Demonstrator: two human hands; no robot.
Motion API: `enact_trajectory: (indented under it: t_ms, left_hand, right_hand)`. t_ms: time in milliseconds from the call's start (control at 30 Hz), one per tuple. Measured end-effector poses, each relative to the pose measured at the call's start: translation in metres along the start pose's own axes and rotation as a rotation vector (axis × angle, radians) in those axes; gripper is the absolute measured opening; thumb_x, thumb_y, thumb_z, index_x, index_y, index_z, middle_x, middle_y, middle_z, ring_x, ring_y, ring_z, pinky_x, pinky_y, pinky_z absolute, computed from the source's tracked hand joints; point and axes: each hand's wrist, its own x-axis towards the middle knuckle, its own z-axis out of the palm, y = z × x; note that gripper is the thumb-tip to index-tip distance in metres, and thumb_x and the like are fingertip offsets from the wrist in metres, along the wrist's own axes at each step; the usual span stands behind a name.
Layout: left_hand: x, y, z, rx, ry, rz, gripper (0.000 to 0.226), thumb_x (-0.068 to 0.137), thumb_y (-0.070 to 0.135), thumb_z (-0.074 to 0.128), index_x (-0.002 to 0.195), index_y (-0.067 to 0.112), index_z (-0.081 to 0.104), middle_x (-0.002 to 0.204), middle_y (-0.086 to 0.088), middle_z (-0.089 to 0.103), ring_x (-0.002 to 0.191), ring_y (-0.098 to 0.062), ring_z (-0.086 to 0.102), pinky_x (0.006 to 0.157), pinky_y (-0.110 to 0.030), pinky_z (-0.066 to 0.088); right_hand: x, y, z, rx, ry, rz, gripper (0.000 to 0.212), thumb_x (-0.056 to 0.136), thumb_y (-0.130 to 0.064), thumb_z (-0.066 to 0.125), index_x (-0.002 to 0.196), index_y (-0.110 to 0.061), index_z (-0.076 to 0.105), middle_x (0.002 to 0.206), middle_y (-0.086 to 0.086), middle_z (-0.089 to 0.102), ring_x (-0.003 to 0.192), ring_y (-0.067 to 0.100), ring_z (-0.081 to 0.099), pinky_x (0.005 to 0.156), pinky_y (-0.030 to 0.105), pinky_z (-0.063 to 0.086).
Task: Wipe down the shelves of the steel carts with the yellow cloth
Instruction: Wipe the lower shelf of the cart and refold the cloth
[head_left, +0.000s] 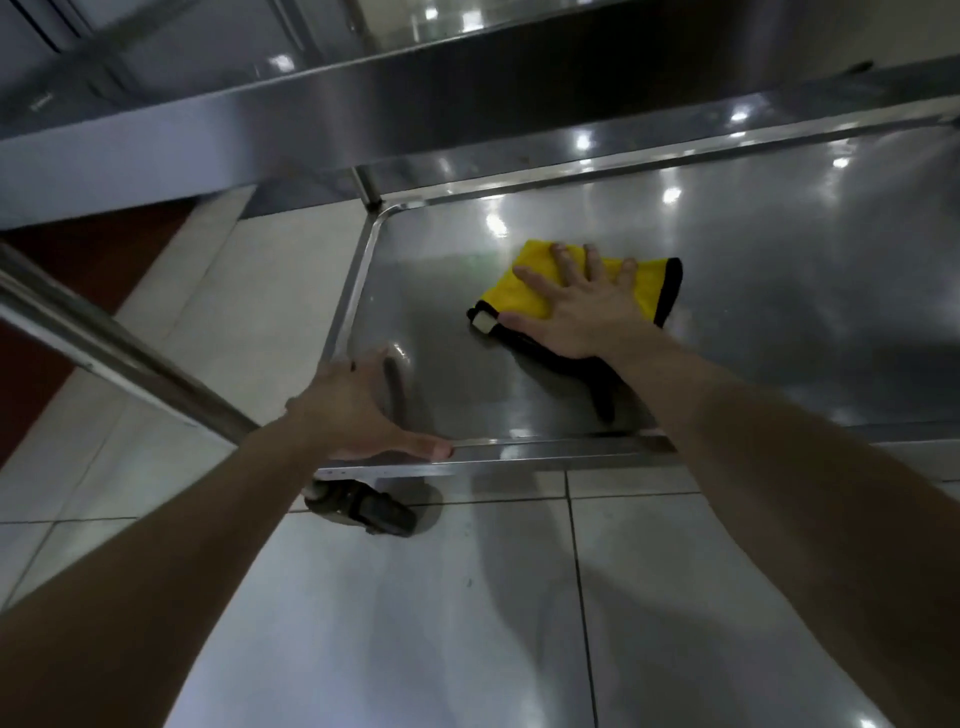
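Note:
The yellow cloth (540, 280) with a black border lies flat on the bottom shelf (779, 291) of the steel cart, near its left end. My right hand (576, 312) presses on the cloth with straight, spread fingers. My left hand (358, 410) rests on the shelf's near left corner, thumb lying along the front rim and fingers over the edge; whether they grip the rim is hidden.
An upper shelf (363, 104) of the cart overhangs at the top. A steel post (119, 353) slants down at the left toward my left wrist. A black caster (374, 512) sits under the near corner. Pale floor tiles (415, 623) spread below.

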Motion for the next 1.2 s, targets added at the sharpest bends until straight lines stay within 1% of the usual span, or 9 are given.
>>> enact_trajectory:
  t_ms: [200,367,533,700,767,833,933,1033,1200]
  left_hand:
    - [0.001,-0.003,0.007,0.113,0.036,-0.035,0.170,0.019,0.119,0.050,0.166,0.040,0.019,0.168,0.001,0.030,0.159,-0.027,0.027,0.119,-0.068,0.037]
    - [0.001,-0.002,0.006,0.097,0.040,-0.030,0.166,0.021,0.118,0.053,0.166,0.042,0.023,0.167,-0.004,0.032,0.160,-0.030,0.023,0.118,-0.067,0.039]
    - [-0.007,0.002,0.003,0.085,0.030,-0.012,0.158,0.018,0.118,0.052,0.153,0.037,0.042,0.149,-0.009,0.047,0.152,-0.035,0.033,0.115,-0.064,0.043]
    - [-0.023,0.014,-0.002,0.065,0.056,0.010,0.132,0.030,0.111,0.066,0.137,0.034,0.057,0.141,-0.002,0.060,0.139,-0.032,0.050,0.112,-0.059,0.046]
    - [-0.035,0.023,0.000,0.163,0.149,0.021,0.125,0.043,0.105,0.071,0.143,0.032,0.054,0.146,-0.003,0.058,0.141,-0.032,0.050,0.112,-0.058,0.045]
    - [-0.046,0.036,0.006,0.250,0.239,0.069,0.123,0.057,0.095,0.076,0.154,0.027,0.046,0.153,-0.006,0.053,0.142,-0.033,0.051,0.112,-0.055,0.046]
    - [-0.053,0.051,0.013,0.102,0.203,0.134,0.115,0.066,0.075,0.089,0.158,0.024,0.044,0.156,-0.009,0.049,0.142,-0.034,0.051,0.112,-0.051,0.049]
    - [-0.055,0.067,0.015,-0.009,0.125,0.123,0.117,0.064,0.065,0.096,0.158,0.018,0.044,0.157,-0.012,0.050,0.145,-0.035,0.049,0.115,-0.051,0.048]
    - [-0.042,0.094,0.022,-0.021,0.092,0.136,0.085,0.069,0.039,0.101,0.137,0.012,0.057,0.129,-0.011,0.070,0.123,-0.034,0.066,0.087,-0.036,0.049]
  right_hand:
    - [0.065,-0.055,-0.005,-0.016,-0.018,-0.018,0.100,0.079,-0.103,0.009,0.167,-0.054,0.008,0.181,0.006,-0.006,0.163,0.046,-0.010,0.117,0.082,-0.009]
    - [0.020,-0.089,0.006,-0.004,-0.029,-0.157,0.099,0.080,-0.102,0.009,0.167,-0.054,0.007,0.181,0.004,-0.008,0.164,0.043,-0.012,0.119,0.080,-0.009]
    - [-0.073,-0.093,0.028,0.031,0.035,-0.111,0.090,0.085,-0.094,0.008,0.166,-0.056,0.012,0.181,0.001,-0.007,0.165,0.040,-0.009,0.120,0.078,-0.010]
    - [-0.125,-0.048,0.020,0.070,0.015,0.116,0.082,0.093,-0.089,0.016,0.167,-0.054,0.012,0.181,0.002,-0.008,0.164,0.044,-0.009,0.120,0.079,-0.008]
    - [-0.137,-0.038,0.009,0.075,-0.015,0.115,0.083,0.094,-0.089,0.020,0.168,-0.052,0.013,0.181,0.003,-0.007,0.163,0.044,-0.006,0.121,0.079,-0.004]
    - [-0.146,-0.026,-0.008,0.072,0.009,0.049,0.084,0.092,-0.091,0.018,0.167,-0.053,0.015,0.181,0.001,0.000,0.164,0.041,-0.001,0.123,0.077,0.002]
    - [-0.145,0.002,-0.036,-0.095,0.067,-0.260,0.089,0.087,-0.085,0.000,0.167,-0.051,0.017,0.181,-0.001,0.008,0.167,0.028,-0.001,0.127,0.070,0.001]
    - [-0.126,0.024,-0.047,-0.224,0.052,-0.527,0.077,0.098,-0.077,0.015,0.169,-0.046,0.017,0.181,-0.003,0.006,0.167,0.022,-0.002,0.131,0.062,-0.002]
    - [-0.112,-0.005,-0.002,-0.136,-0.049,-0.478,0.080,0.095,-0.084,0.020,0.168,-0.052,0.012,0.181,-0.007,0.003,0.167,0.020,-0.003,0.131,0.060,-0.003]
